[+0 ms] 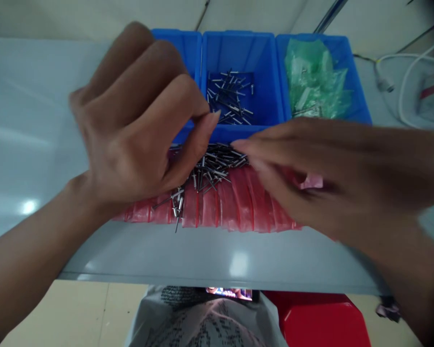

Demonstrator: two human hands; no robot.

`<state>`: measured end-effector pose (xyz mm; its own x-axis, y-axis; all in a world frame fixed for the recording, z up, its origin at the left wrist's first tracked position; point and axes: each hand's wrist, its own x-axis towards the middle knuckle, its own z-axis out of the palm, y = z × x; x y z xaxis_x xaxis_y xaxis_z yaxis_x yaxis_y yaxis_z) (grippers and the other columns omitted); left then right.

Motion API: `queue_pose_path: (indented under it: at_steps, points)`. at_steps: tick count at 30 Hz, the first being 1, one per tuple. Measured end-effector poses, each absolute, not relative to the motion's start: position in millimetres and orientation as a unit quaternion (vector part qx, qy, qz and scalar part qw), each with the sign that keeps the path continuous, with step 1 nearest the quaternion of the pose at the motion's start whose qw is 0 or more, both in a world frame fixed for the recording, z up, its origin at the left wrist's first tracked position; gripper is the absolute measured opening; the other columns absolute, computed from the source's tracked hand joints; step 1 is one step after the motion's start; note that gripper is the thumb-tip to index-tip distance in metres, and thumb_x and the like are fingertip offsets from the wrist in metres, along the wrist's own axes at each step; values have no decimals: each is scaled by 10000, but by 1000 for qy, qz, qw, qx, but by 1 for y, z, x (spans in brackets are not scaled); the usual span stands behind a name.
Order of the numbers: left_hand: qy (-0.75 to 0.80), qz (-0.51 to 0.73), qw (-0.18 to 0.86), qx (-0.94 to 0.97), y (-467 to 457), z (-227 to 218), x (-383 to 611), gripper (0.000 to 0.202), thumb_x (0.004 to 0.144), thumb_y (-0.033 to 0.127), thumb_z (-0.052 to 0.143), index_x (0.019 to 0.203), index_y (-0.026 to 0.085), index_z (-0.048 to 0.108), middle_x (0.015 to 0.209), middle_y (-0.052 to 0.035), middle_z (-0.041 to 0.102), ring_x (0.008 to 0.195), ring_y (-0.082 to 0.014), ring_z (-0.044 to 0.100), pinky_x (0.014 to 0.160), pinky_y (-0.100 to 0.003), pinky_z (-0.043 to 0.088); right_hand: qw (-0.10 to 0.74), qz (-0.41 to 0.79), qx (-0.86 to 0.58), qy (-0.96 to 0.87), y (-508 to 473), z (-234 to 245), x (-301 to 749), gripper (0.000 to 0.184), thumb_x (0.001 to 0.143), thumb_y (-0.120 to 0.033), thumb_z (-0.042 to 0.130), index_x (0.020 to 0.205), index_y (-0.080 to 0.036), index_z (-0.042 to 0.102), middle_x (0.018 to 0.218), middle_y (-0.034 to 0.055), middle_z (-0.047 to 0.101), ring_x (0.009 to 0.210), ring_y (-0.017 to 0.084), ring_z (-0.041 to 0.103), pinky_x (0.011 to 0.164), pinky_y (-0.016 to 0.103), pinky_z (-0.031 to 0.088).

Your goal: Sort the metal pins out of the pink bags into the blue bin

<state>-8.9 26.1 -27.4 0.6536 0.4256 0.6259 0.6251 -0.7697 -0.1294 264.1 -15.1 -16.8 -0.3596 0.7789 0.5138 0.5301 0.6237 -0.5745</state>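
A loose pile of blind rivets (pixel 217 166) lies on a row of overlapping pink plastic bags (pixel 235 200). Above the pile's left side, my left hand (pixel 137 120) is closed, thumb and forefinger pinched together; what they hold, if anything, is too small to make out. My right hand (pixel 332 178), partly smeared by motion, reaches in from the right. Its thumb and forefinger tips come together at the pile's right edge, and I cannot see what is between them. Behind the pile, a blue bin (pixel 255 50) holds more rivets (pixel 231 96).
To the right, another blue bin (pixel 354 91) holds green plastic bags (pixel 307 62). A third blue bin (pixel 184 38) is mostly behind my left hand. A white cable (pixel 401 103) lies at the back right. Below the table edge are a lit phone (pixel 231 293) and a red stool (pixel 325 320).
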Motion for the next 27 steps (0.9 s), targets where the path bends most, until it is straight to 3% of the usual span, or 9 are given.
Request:
queue_pose_path:
  at_steps: [2,4,6,8,13,18,22,24,27]
  points:
    - [-288,-260,175,-905,31,-29,-8,362,1078,432,657,1327,170,639,1254,-155,702,1265,-382,711,951,-582,700,332,58,-354,-872,-13,-20,269,167,980,-190,821,1038,-326,898,1046,-34,897,851,189,819,583,338,507]
    - [-278,-226,181,-916,36,-32,-9,575,1065,537,690,1469,143,578,1484,-222,655,1340,-422,671,1015,-621,677,295,-47,-323,-898,-10,-21,279,284,989,-180,810,1258,-261,846,1147,45,886,933,239,810,673,373,548]
    - [-287,-193,174,-922,38,-35,-10,567,1083,539,677,1481,149,572,1617,-256,559,1425,-441,638,1055,-602,672,278,-117,-320,-898,-6,-20,290,391,1023,-204,777,1411,-244,761,1259,107,846,1091,298,791,893,444,604]
    - [-309,-180,152,-922,37,-37,-11,409,1115,471,646,1399,178,614,1656,-236,523,1472,-412,637,1058,-532,688,271,-117,-360,-885,-1,-17,301,341,1058,-271,746,1399,-268,754,1306,144,800,1189,344,756,1008,521,572]
    - [-292,-220,145,-919,30,-34,-9,276,1132,413,633,1279,182,669,1593,-204,608,1302,-315,767,942,-431,736,231,-105,-366,-895,9,-14,312,265,1098,-428,702,1277,-245,770,1298,161,758,1012,292,725,793,481,518]
    - [-284,-225,151,-920,29,-31,-7,258,1138,385,614,1267,172,684,1546,-217,666,1222,-307,798,876,-415,729,216,-143,-355,-898,4,-17,302,219,1088,-459,717,1216,-286,755,1278,146,776,1060,315,726,855,505,524]
    - [-283,-214,163,-920,28,-31,-7,258,1130,387,623,1272,177,668,1554,-207,660,1176,-269,791,884,-386,695,245,-156,-322,-901,-7,-23,281,160,1117,-355,664,1025,-283,773,952,38,797,820,206,687,750,417,544]
    - [-281,-214,168,-920,27,-32,-7,254,1118,385,646,1273,185,664,1549,-198,664,1167,-252,784,880,-361,677,221,-157,-267,-925,-10,-26,274,166,1125,-245,632,1062,-252,785,943,4,809,805,182,701,667,371,550]
    - [-288,-209,164,-920,26,-32,-7,256,1118,384,637,1289,194,658,1558,-185,654,1208,-249,776,906,-344,667,191,-163,-199,-947,-10,-29,271,197,1115,-125,610,1157,-189,792,1056,36,837,891,195,751,655,360,584]
